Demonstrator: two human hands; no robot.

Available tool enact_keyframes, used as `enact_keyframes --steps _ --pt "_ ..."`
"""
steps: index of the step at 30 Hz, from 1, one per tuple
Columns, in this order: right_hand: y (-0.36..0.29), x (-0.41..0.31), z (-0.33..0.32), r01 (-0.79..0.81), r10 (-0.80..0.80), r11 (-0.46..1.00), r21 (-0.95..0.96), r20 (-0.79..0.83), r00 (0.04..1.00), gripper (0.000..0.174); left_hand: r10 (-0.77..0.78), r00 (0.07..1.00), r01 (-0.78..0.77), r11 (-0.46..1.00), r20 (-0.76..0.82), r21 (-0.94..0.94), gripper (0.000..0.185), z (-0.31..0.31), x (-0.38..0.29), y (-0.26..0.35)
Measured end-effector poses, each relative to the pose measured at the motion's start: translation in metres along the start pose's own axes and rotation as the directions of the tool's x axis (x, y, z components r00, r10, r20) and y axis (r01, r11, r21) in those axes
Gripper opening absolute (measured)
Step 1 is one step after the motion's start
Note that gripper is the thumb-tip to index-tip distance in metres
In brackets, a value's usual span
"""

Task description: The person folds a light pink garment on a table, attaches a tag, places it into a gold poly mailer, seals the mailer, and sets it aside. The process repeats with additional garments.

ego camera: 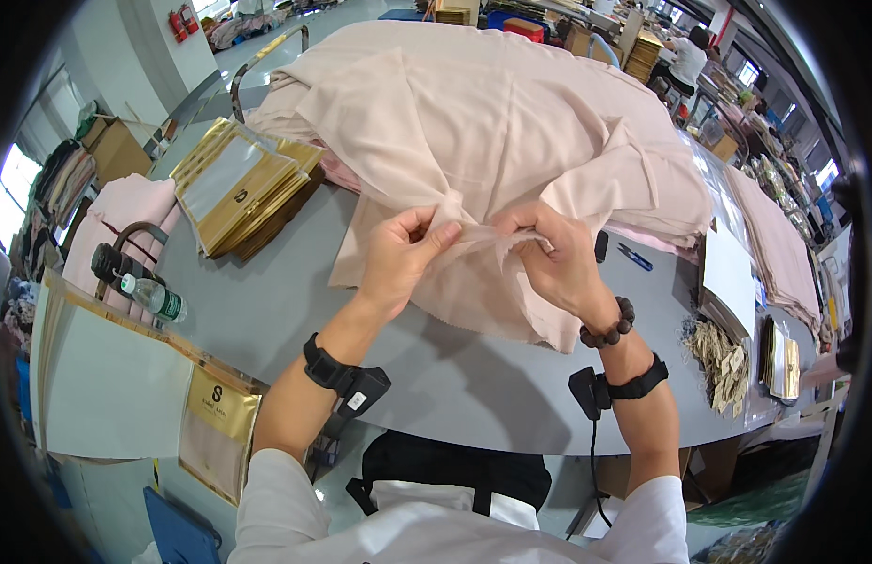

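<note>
A pale pink fabric piece [471,127] is spread over a broad stack of similar cloth, its near edge lifted above the table. My left hand [408,254] pinches a gathered fold of it between thumb and fingers. Just to the right, my right hand [552,257] grips the same cloth by its edge, with a short stretch of hem running between the two hands. The lower part hangs in loose folds below my fingers, and a frayed-looking edge shows there. My right fingertips are partly hidden by the cloth.
On the grey table [267,317] lie gold-and-clear packaging bags [242,187] at left and thread snips [635,256] at right. A water bottle [154,297] stands at far left. Tags with strings [721,363] lie beside a white box [726,282]. A person [686,60] sits in the background.
</note>
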State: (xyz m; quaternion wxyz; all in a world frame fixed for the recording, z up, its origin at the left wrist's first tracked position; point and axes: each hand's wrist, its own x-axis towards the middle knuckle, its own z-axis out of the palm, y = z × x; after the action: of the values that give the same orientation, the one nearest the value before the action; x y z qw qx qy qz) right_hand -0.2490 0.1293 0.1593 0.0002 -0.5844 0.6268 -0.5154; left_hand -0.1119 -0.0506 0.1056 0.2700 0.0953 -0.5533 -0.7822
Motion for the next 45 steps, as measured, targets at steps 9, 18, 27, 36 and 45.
enact_keyframes --steps 9,18,27,36,45 --pt "-0.005 -0.004 -0.011 0.104 -0.088 0.978 -0.182 0.094 0.992 0.032 0.278 0.96 -0.264 0.921 -0.009 0.287 0.039 -0.014 0.001 0.01" --pt "-0.023 0.023 -0.015 0.05 0.006 0.976 -0.213 0.253 0.967 0.034 0.401 0.8 -0.598 0.602 0.447 0.53 0.041 0.0 -0.008 0.01" --pt "-0.049 0.022 -0.068 -0.004 -0.007 0.999 -0.049 -0.208 0.978 0.021 0.574 0.819 -0.154 0.223 -0.001 0.963 0.055 -0.014 -0.002 -0.071" --pt "-0.139 -0.034 -0.263 0.014 -0.106 0.994 -0.112 -0.889 0.446 0.024 0.206 0.926 0.138 0.596 -0.317 0.791 0.023 -0.062 -0.04 -0.062" --pt "-0.147 -0.149 -0.275 -0.209 0.241 0.97 0.126 -0.645 0.725 0.027 0.71 0.669 -0.002 -0.295 0.22 0.956 0.012 -0.151 -0.026 0.13"
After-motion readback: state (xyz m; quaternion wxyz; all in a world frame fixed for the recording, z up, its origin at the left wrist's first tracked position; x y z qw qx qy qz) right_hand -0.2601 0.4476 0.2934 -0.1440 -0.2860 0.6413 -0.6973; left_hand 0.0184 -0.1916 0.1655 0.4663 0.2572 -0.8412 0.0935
